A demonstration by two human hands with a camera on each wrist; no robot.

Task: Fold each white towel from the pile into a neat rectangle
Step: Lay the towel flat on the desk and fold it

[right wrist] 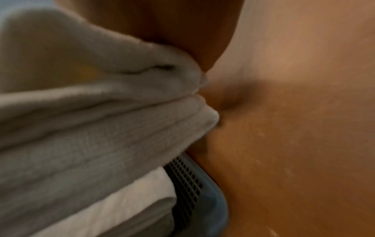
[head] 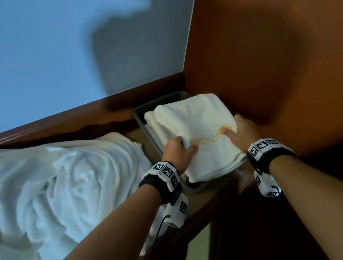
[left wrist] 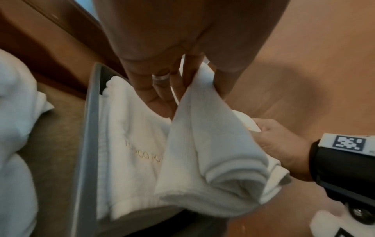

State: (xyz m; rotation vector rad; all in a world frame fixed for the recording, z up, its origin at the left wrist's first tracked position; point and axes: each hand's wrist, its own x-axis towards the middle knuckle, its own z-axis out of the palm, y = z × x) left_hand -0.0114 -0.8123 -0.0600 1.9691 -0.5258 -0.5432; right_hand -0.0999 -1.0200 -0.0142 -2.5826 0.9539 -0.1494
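A folded white towel (head: 203, 140) with gold hotel lettering is held low over a grey basket (head: 145, 109) in the corner. My left hand (head: 177, 149) grips its near-left edge, thumb on top and fingers underneath (left wrist: 162, 89). At the towel's right edge my right hand (head: 242, 132) grips it too, thumb over the lettering. Another folded towel (left wrist: 131, 144) lies in the basket (left wrist: 89, 144) below. In the right wrist view the held towel (right wrist: 101, 112) overhangs the basket's mesh wall (right wrist: 188, 181). A pile of crumpled white towels (head: 60, 185) lies at the left.
An orange-brown wooden panel (head: 262, 55) stands close against the basket's right side. A dark wooden rail (head: 76, 119) runs behind, below a pale wall. The brown tabletop (head: 208, 203) ends just in front of the basket, with dark space beyond.
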